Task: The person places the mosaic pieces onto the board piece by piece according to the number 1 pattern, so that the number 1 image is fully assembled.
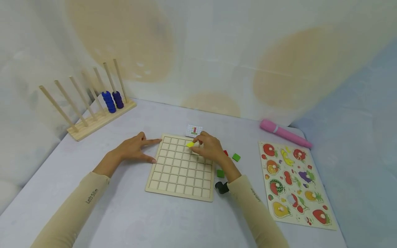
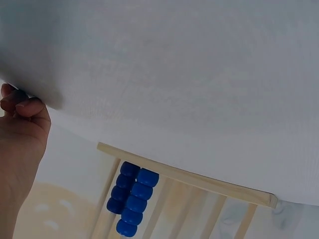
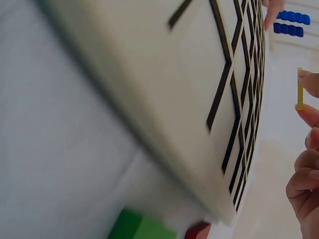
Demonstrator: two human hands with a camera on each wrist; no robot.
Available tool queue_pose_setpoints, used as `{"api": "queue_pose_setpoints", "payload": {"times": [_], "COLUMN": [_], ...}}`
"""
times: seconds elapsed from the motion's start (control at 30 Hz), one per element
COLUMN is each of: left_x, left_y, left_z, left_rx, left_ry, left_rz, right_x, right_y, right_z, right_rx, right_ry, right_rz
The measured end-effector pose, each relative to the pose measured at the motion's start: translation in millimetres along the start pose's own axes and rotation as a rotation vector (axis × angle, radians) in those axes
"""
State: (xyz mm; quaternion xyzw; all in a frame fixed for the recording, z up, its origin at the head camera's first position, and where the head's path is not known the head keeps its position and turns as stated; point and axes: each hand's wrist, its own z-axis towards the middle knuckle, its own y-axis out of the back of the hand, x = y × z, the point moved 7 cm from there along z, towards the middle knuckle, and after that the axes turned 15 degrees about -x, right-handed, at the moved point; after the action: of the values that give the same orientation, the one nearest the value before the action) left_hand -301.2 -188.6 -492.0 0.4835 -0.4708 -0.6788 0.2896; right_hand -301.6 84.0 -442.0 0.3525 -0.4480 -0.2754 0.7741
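A wooden grid board point(image 1: 178, 179) lies on the table in the head view. My left hand point(image 1: 132, 148) is at its left side, with the index fingertip and thumb tip touching that edge at two spots. In the left wrist view, the other fingers of the left hand point(image 2: 22, 124) look bent. Over the board's upper part, my right hand point(image 1: 208, 148) pinches a yellow square tile point(image 1: 190, 144) between thumb and fingers. The right wrist view shows the yellow tile point(image 3: 300, 89) edge-on, above the board's surface. Behind the board lies a small pattern card point(image 1: 194, 130), partly covered by the right hand.
Right of the board lie green tiles point(image 1: 236, 157), a red tile point(image 1: 225, 152) and a small black object point(image 1: 221, 187). A wooden peg stand point(image 1: 102, 122) with blue beads is at the back left. At the right are a fruit puzzle point(image 1: 291, 186) and a pink rod point(image 1: 285, 133).
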Motion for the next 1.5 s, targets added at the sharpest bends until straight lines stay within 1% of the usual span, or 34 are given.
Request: {"api": "queue_pose_setpoints", "payload": {"times": [0.17, 0.27, 0.53, 0.8, 1.03, 1.3, 1.5], "left_x": [0.4, 0.4, -1.2, -0.3, 0.7, -1.0, -0.1], "left_y": [-1.5, -2.0, -0.3, -2.4, -1.8, 1.3, 0.2], "left_z": [0.8, 1.0, -0.2, -0.1, 0.8, 0.2, 0.2], "left_rx": [0.005, 0.010, 0.003, 0.006, 0.006, 0.008, 0.005], "left_ry": [-0.003, -0.002, -0.005, 0.002, 0.014, 0.013, 0.015], "left_rz": [0.011, 0.015, 0.015, 0.016, 0.016, -0.002, 0.001], "right_x": [11, 16, 23, 26, 24, 23, 23], "right_y": [-14, -20, -32, -38, -38, -39, -41], "right_z": [4, 5, 12, 9, 9, 9, 8], "right_rx": [0.051, 0.077, 0.104, 0.135, 0.121, 0.104, 0.106], "right_ry": [0.038, 0.050, 0.113, 0.106, 0.084, 0.088, 0.075], "right_rz": [-0.054, -0.065, -0.177, -0.212, -0.194, -0.211, -0.209]}}
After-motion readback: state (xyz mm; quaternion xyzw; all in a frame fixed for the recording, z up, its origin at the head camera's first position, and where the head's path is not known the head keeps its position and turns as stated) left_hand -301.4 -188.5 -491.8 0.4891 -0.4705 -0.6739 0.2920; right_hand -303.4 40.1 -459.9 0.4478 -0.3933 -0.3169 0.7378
